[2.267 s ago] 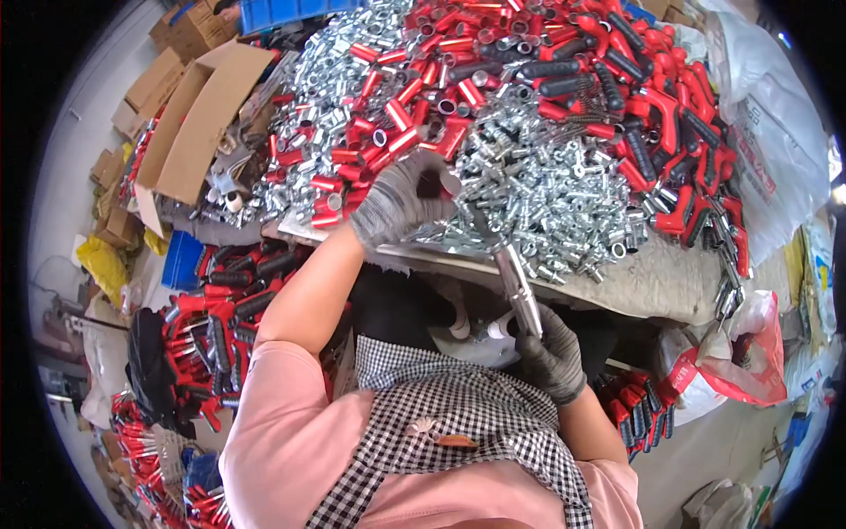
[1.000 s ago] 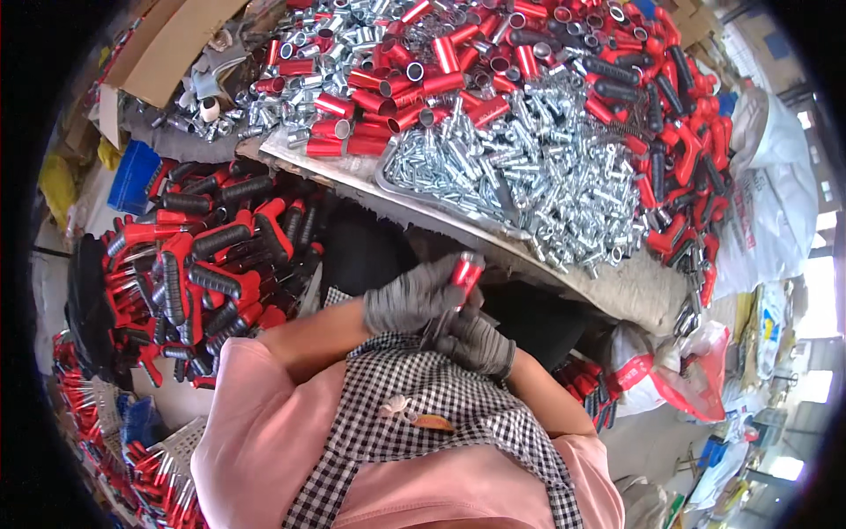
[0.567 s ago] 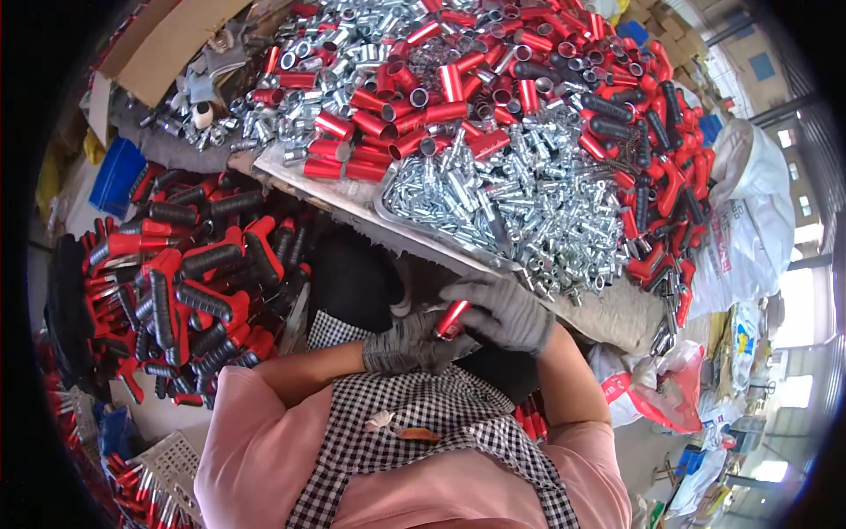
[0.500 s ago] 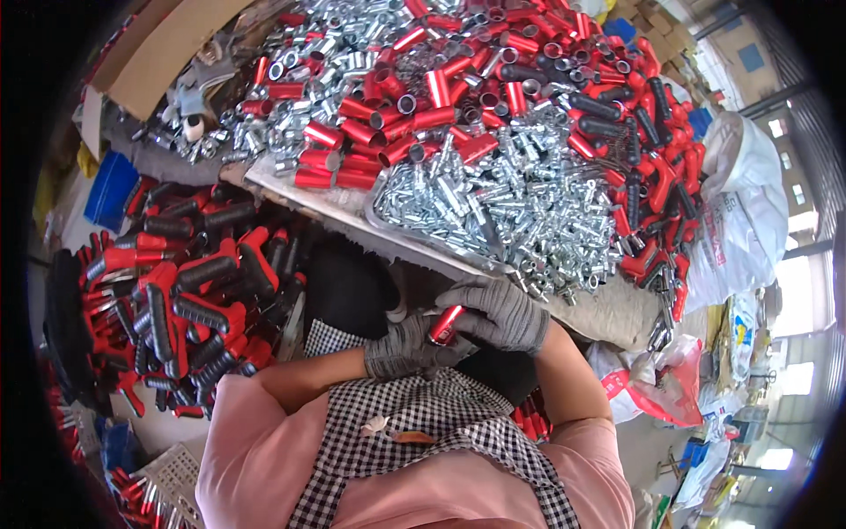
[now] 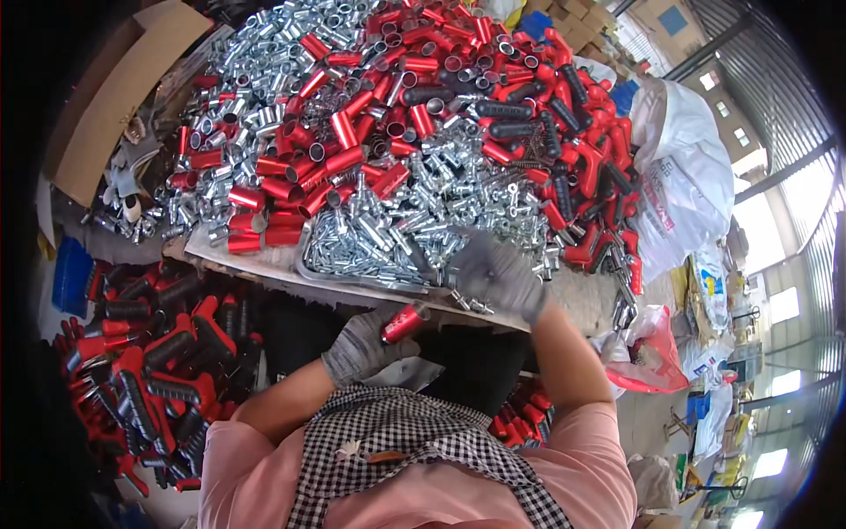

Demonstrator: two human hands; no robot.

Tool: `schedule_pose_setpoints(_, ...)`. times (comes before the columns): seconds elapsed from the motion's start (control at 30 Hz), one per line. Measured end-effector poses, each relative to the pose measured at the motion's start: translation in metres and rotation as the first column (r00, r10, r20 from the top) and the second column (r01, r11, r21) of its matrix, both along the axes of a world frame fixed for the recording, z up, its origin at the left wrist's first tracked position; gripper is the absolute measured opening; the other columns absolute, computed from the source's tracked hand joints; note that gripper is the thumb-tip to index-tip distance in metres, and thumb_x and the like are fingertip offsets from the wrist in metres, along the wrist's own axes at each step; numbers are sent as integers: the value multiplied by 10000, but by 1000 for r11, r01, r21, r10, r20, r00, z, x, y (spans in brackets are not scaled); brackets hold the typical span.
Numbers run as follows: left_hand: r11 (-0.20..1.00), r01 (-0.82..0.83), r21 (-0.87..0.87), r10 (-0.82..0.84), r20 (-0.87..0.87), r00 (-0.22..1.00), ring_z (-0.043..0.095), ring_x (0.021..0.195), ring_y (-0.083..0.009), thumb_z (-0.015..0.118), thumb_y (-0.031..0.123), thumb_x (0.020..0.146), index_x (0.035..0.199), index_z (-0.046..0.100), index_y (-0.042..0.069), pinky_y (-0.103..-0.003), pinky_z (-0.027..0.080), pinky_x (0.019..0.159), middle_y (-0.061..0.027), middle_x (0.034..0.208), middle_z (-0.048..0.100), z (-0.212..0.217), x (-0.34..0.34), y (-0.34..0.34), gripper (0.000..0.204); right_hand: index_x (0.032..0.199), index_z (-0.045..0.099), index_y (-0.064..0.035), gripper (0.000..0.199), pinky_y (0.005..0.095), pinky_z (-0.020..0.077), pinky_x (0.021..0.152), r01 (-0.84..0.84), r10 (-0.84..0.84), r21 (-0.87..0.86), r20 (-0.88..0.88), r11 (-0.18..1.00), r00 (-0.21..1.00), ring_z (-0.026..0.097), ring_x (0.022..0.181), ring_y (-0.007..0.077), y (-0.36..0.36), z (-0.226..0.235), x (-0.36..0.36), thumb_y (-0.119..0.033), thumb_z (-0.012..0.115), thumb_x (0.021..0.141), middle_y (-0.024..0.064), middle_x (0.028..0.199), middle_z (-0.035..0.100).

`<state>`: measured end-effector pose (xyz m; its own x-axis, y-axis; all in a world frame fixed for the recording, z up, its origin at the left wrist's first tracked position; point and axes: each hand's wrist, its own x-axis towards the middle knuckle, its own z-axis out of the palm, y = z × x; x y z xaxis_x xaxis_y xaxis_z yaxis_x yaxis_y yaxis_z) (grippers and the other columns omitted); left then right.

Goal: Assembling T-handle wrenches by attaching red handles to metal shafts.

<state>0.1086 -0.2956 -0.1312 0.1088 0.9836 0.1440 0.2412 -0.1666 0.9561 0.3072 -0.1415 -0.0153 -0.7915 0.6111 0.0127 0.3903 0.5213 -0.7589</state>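
My left hand (image 5: 366, 346), in a grey knitted glove, is closed around a short red metal tube (image 5: 404, 324) in front of my checked apron. One end of the tube shows dark. My right hand (image 5: 499, 275), gloved the same way, is over the table's near edge at the small silver metal fittings (image 5: 458, 189). Motion smears its fingers, so I cannot make out whether they hold anything. Left of it, a shallow clear tray (image 5: 322, 280) contains thin silver pins and fittings. More red tubes (image 5: 345, 130) are heaped behind.
Red tool bodies with black grips (image 5: 577, 176) pile up on the table's right. More red-and-black handles (image 5: 167, 370) are heaped at my left. A cardboard box (image 5: 123, 97) stands far left; a white woven sack (image 5: 683, 167) stands right. A blue bin (image 5: 70, 275) is beyond the left heap.
My right hand has left the red tube and moved forward to the silver fittings. My left hand keeps the tube, now slightly left. The whole view has shifted.
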Motion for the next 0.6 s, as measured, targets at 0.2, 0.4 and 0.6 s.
schedule_pose_setpoints(0.2, 996, -21, -89, 21, 0, 1000, 619, 981, -294, 769, 423, 743, 1245, 537, 58, -372, 485, 859, -157, 1071, 633, -9, -3, -4, 662, 1039, 674, -135, 295, 416, 427, 959, 34, -349, 813, 212, 581, 913, 529, 1096, 319, 135, 28, 10, -287, 681, 786, 115, 1145, 591)
schedule_pose_setpoints(0.4, 990, -6, -143, -3, -63, 998, 626, 962, -275, 773, 399, 744, 1203, 555, 52, -368, 497, 847, -146, 1048, 638, -11, -3, -9, 615, 964, 694, -133, 268, 418, 430, 952, -356, -370, 844, 505, 401, 780, 508, 1089, 320, 144, 16, -26, -211, 695, 707, 80, 1078, 583)
schedule_pose_setpoints(0.6, 994, 5, -111, -5, 3, 1000, 639, 861, -307, 765, 418, 735, 1085, 590, 34, -372, 509, 773, -162, 934, 635, -1, 2, -10, 548, 1015, 664, -70, 316, 389, 482, 817, 195, -407, 667, 176, 719, 896, 636, 862, 296, 175, 15, -9, -289, 710, 793, 133, 931, 671)
